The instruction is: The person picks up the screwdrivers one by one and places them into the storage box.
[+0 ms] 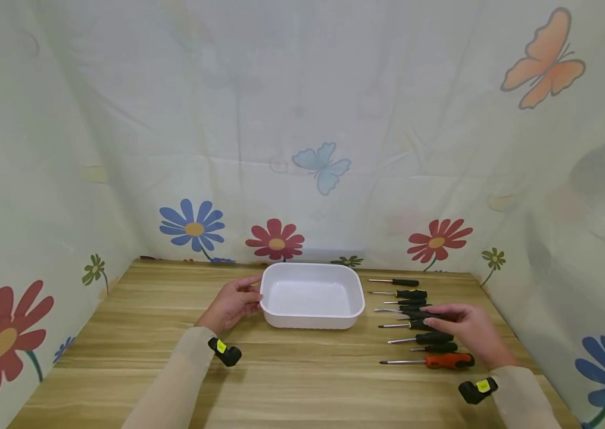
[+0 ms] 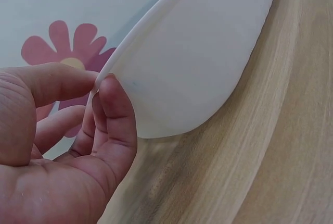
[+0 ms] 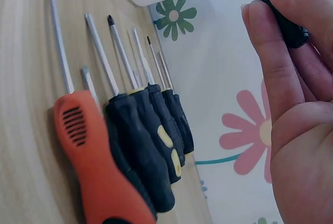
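Pinching a black screwdriver [image 3: 292, 32], the right hand [image 1: 471, 330] hovers over the other screwdrivers [image 1: 433, 338] lying in a row on the wooden table [image 1: 302, 375], right of the white tub [image 1: 310, 322], and the left hand [image 1: 231, 305] pinches its left rim!

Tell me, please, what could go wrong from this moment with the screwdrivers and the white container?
The black screwdriver, pinched by its handle in the right hand, could slip and drop onto the closely laid row of screwdrivers. The left hand pinches the white container at only one end, so a tug might slide or tip it.
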A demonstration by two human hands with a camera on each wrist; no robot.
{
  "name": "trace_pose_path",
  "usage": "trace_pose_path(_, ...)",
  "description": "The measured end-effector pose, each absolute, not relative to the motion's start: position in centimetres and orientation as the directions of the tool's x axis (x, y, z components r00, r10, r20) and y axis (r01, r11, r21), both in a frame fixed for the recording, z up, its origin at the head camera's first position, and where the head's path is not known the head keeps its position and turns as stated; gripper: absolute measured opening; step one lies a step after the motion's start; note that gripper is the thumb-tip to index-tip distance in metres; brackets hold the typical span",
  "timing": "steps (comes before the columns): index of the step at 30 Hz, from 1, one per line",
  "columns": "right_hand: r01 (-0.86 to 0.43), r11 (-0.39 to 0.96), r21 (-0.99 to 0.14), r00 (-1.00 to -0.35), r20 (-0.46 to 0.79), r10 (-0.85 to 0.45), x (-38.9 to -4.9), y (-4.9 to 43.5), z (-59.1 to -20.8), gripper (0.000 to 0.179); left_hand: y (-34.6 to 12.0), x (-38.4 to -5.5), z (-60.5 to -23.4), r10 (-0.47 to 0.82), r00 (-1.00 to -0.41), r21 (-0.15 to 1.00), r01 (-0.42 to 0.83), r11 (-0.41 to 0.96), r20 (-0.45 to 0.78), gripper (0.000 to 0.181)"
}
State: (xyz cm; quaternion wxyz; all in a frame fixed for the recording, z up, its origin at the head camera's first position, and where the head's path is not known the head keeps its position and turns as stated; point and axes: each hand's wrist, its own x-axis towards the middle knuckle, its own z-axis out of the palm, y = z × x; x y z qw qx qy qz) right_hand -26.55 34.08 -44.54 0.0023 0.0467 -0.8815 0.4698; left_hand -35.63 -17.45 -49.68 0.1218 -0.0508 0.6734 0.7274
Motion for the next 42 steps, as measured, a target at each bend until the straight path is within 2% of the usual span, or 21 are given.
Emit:
trace_pose_path(7,-0.174,0.565,-0.807,-0.984,0.125,-0.125,-27.9,33.3,-44.2,0.036,-17.4,-35.6,-49.8,0.104,-0.967,0.968,-0.239,-0.069,-0.231,0.060)
trace_pose_path(11,-0.200,0.554,-0.808,-0.979,0.143,-0.145,-28.6,32.8,-43.8,0.038,-17.4,-35.5,-49.8,0.100,-0.968,0.968,-0.238,-0.074,-0.230,0.060)
trace_pose_path(24,-0.226,0.531,-0.817,-0.973,0.162,-0.165,-30.5,31.2,-43.6,0.038,-17.4,-35.7,-50.1,0.099,-0.968,0.967,-0.238,-0.093,-0.229,0.060)
trace_pose_path(32,-0.276,0.529,-0.803,-0.959,0.194,-0.206,-32.1,30.4,-44.0,0.031,-17.4,-35.4,-50.0,0.108,-0.970,0.968,-0.230,-0.100,-0.219,0.061)
trace_pose_path(42,-0.303,0.500,-0.811,-0.949,0.212,-0.232,-33.7,29.0,-44.2,0.033,-17.4,-35.5,-49.9,0.100,-0.967,0.965,-0.243,-0.096,-0.234,0.061)
